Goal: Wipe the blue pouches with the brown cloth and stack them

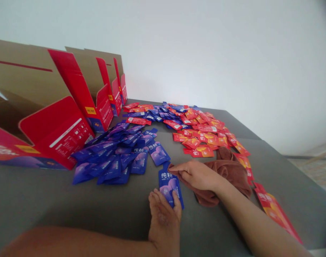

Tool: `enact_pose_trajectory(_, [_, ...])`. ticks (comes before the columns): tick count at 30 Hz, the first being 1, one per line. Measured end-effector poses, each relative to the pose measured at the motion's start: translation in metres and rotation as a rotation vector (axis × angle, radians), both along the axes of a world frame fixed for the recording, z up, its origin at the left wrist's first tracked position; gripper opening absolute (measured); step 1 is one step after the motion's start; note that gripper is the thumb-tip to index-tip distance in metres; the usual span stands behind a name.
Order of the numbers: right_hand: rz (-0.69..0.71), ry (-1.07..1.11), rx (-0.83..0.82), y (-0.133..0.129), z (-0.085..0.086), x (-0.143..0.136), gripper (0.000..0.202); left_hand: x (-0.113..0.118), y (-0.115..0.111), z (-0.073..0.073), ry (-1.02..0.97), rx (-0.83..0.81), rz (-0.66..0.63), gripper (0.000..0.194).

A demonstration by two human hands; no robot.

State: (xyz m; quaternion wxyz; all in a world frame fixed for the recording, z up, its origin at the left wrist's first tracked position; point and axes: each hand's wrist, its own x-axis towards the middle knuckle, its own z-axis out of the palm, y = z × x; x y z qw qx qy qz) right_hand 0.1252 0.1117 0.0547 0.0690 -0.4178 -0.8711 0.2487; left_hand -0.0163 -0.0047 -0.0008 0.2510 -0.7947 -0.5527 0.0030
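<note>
Blue pouch (pixel 167 184) near ctr. of table (pixel 120 208), left of brown cloth (pixel 236 175). L hand (pixel 164 216) on near end, fingers extended; can't tell if gripping. R hand (pixel 199 175) clutches cloth at far end. Pouch prob. light, soft, slippery; hold side edges.

Close head-height view, forward and down across tabletop (pixel 208 228)

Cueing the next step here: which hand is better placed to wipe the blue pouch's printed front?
Right, I'd judge: the right hand holds the brown cloth at the upper end of the blue pouch, while the left hand rests against its lower end.
</note>
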Motion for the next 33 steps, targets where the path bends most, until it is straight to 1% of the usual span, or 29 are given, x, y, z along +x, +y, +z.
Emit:
enact_pose_trajectory(5, [0.191,0.072,-0.129,-0.012,0.008,-0.005,0.043,0.001,0.000,-0.001,0.007,-0.022,0.011,0.040])
enact_pose_trajectory(8, [0.253,0.089,-0.159,-0.015,0.010,-0.007,0.041,0.000,-0.001,-0.004,-0.012,-0.049,0.011,0.037])
enact_pose_trajectory(10, [0.246,0.081,-0.162,-0.014,0.009,-0.008,0.041,-0.001,-0.001,-0.006,0.011,-0.047,-0.001,0.039])
enact_pose_trajectory(11, [0.218,0.069,-0.145,-0.012,0.007,-0.007,0.041,-0.002,-0.001,-0.006,0.033,-0.042,-0.001,0.041])
enact_pose_trajectory(15, [0.009,-0.020,-0.003,-0.004,0.002,-0.004,0.043,-0.001,-0.001,-0.002,0.120,-0.012,0.001,0.046])
enact_pose_trajectory(16, [-0.024,-0.038,0.019,-0.002,0.001,-0.003,0.043,-0.001,0.000,-0.001,0.127,-0.008,0.002,0.046])
enact_pose_trajectory(18, [-0.043,-0.057,0.036,0.000,0.001,-0.002,0.043,0.000,0.000,0.000,0.118,-0.013,0.011,0.044])
enact_pose_trajectory(21, [0.003,-0.040,0.012,-0.003,0.004,-0.002,0.042,0.001,0.001,0.000,0.093,-0.016,0.023,0.039])
enact_pose_trajectory(25, [0.175,0.004,-0.086,-0.016,0.011,-0.008,0.041,0.001,0.001,0.000,0.079,-0.019,0.019,0.034])
enact_pose_trajectory(28, [0.262,0.000,-0.108,-0.024,0.015,-0.013,0.040,0.001,0.001,0.002,0.075,-0.052,0.017,0.031])
enact_pose_trajectory(30, [0.268,-0.004,-0.109,-0.024,0.015,-0.014,0.040,0.001,0.001,0.004,0.080,-0.063,0.011,0.031])
enact_pose_trajectory(31, [0.246,-0.011,-0.098,-0.023,0.014,-0.014,0.040,0.001,0.001,0.004,0.086,-0.061,0.011,0.031])
enact_pose_trajectory(33, [0.157,-0.045,-0.048,-0.019,0.011,-0.013,0.039,0.001,0.001,0.004,0.096,-0.043,0.016,0.033])
